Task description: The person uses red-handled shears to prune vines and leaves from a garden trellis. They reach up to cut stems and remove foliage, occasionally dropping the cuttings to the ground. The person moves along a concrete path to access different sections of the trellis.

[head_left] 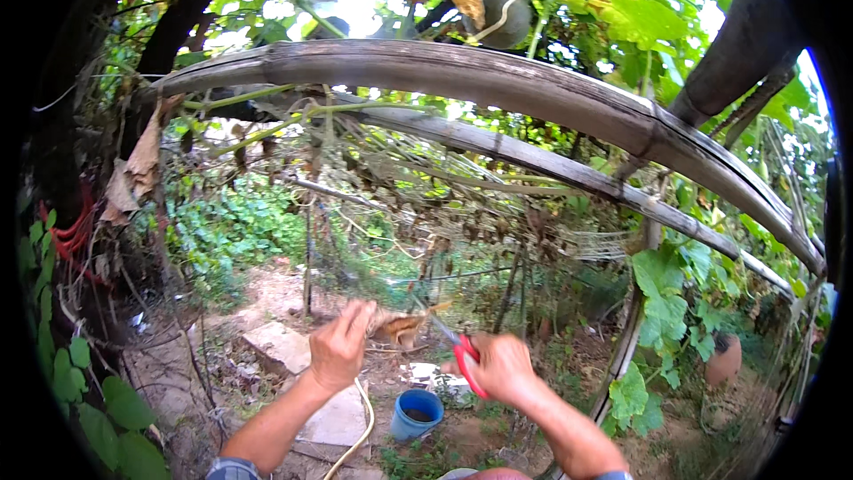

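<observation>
Fig.: my two hands at a vine trellis, seen from above my head.

My left hand [339, 345] sits at approx. 7 o'clock from frame centre, fingers pressed together, thumb and forefinger pinching a dry brown leaf [402, 327] that hangs w/ a bit of withered vine. The leaf lies at 3 o'clock from that hand, between both hands.

My right hand [499, 366] is at 5 o'clock from centre, closed around the red handles of a pair of scissors [462, 357]. The blades point to 10 o'clock, toward the dry leaf; tip is just beside it, but I cannot tell if the blades touch it or how far apart they stand.

Below the hands, at 6 o'clock, a blue bucket [416, 412] stands on the soil, dark inside. A pale hose [362, 427] curves past it at 9 o'clock of the bucket, crossing flat stone slabs [283, 345] under my left forearm.

Above the hands, 12 o'clock, two bent bamboo poles [462, 80] arch left to right, w/ tangled dead vines [426, 187] and thin netting hanging under them. A round green gourd [508, 20] hangs at the top, behind a big dry leaf.

At 9 o'clock, red cord [71, 236] wraps a dark post. At 4 o'clock, far right, a clay pot [724, 357] stands among green leaves [662, 298].
</observation>
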Action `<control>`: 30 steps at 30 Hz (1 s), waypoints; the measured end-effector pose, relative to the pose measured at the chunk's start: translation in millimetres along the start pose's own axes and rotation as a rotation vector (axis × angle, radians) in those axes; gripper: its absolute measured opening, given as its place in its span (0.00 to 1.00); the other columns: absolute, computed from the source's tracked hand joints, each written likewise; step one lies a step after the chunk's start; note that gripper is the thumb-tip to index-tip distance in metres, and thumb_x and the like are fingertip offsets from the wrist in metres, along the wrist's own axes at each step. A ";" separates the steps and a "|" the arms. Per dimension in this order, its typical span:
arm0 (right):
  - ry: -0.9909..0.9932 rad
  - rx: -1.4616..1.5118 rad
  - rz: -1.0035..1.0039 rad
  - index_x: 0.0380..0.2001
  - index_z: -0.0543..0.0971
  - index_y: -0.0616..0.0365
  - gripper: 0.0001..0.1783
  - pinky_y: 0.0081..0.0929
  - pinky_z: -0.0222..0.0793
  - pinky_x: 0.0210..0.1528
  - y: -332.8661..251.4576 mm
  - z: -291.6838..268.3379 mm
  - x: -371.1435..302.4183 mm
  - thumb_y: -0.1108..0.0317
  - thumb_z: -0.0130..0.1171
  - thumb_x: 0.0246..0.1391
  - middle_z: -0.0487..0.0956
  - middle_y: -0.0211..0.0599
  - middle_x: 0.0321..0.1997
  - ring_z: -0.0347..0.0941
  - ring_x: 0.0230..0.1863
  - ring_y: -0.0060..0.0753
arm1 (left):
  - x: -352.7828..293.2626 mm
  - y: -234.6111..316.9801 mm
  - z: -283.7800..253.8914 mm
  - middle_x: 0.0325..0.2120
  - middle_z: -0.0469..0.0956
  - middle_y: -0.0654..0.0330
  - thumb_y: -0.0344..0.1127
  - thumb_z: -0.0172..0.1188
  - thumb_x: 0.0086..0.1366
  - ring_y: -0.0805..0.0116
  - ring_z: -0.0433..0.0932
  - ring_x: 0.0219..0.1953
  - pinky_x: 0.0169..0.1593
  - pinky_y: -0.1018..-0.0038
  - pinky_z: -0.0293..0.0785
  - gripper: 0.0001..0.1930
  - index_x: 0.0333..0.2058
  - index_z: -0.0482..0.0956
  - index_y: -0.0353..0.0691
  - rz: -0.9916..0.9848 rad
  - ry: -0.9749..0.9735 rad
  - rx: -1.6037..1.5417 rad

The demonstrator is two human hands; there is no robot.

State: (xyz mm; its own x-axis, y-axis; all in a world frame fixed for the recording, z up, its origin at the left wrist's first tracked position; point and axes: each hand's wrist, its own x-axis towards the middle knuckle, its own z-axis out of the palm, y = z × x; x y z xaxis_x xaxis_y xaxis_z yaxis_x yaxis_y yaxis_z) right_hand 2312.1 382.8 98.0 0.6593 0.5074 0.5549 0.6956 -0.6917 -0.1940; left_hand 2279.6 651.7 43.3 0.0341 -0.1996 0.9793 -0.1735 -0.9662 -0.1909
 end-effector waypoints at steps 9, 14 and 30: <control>-0.181 0.096 0.264 0.26 0.82 0.55 0.27 0.50 0.70 0.34 66.6 130.0 -114.0 0.41 0.52 0.53 0.79 0.52 0.24 0.77 0.31 0.58 | -186.4 0.8 -42.3 0.28 0.78 0.49 0.27 0.57 0.51 0.45 0.78 0.28 0.30 0.53 0.73 0.13 0.38 0.75 0.41 -0.713 -0.374 0.153; -0.337 0.204 0.387 0.26 0.83 0.53 0.24 0.52 0.70 0.35 85.5 195.8 -159.0 0.45 0.49 0.56 0.79 0.54 0.25 0.77 0.33 0.60 | -283.0 2.8 -101.4 0.26 0.79 0.48 0.30 0.57 0.51 0.43 0.79 0.27 0.30 0.51 0.74 0.08 0.32 0.75 0.41 -1.022 -0.627 0.440; -0.605 0.139 0.048 0.34 0.82 0.54 0.26 0.48 0.70 0.39 102.8 298.4 -207.2 0.41 0.54 0.53 0.81 0.48 0.31 0.78 0.36 0.51 | -355.4 49.2 -220.1 0.25 0.77 0.42 0.38 0.59 0.52 0.38 0.76 0.31 0.33 0.50 0.71 0.10 0.26 0.76 0.37 -1.508 -0.564 0.725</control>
State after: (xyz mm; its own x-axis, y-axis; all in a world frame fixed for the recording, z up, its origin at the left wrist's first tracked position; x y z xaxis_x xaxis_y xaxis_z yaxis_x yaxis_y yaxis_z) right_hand 2332.1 359.9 -278.3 0.7077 0.7065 -0.0058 0.6646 -0.6685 -0.3337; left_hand 2042.3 711.2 -299.2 0.0694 0.9764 0.2045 0.7527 -0.1858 0.6316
